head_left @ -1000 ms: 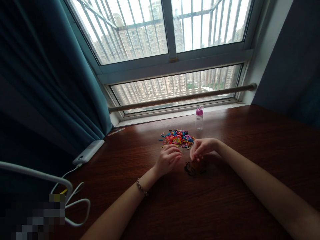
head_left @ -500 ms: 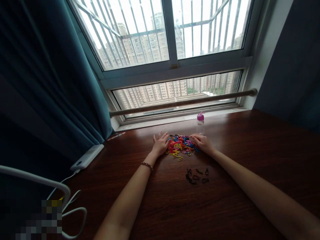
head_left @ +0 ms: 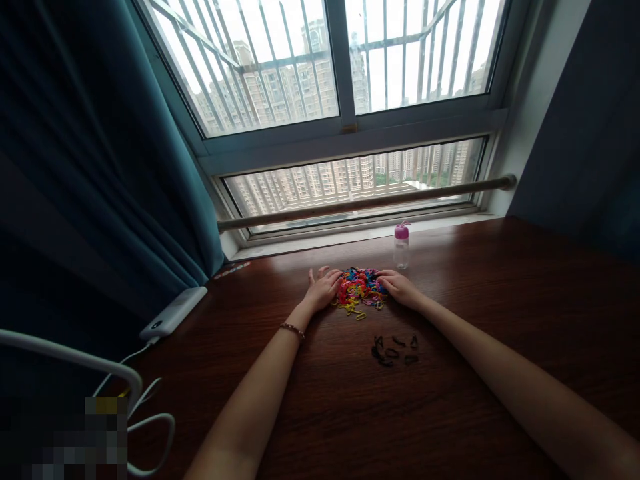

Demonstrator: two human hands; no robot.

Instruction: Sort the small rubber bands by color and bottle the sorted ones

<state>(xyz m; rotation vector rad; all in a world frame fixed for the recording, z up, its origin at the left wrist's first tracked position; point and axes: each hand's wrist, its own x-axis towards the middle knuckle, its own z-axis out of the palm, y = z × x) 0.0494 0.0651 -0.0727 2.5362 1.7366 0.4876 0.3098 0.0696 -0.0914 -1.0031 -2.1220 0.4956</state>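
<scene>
A heap of small colourful hair ties (head_left: 357, 288), red, yellow, pink, blue and others, lies on the wooden table. At its left edge my left hand (head_left: 323, 288) rests with fingers spread, the fingertips touching the heap. My right hand (head_left: 400, 288) reaches in from the other side, its fingers stretched onto the heap's right edge; the fingertips are partly lost among the bands. I see nothing held in either hand. Nearer to me, several black hair ties (head_left: 393, 355) lie loosely grouped, apart from the coloured heap.
Behind the right hand stands a clear bottle (head_left: 401, 252) with a pink lid. On the left are a white power bank (head_left: 174, 313) with a cable, a white tube (head_left: 70, 353) and a blue curtain (head_left: 165, 173). A barred window (head_left: 350, 150) rises beyond the table (head_left: 320, 413).
My right hand has shifted slightly left, its fingers now further over the heap's edge. My left hand's fingers have come a little closer together and onto the heap. The black hair ties are unmoved.
</scene>
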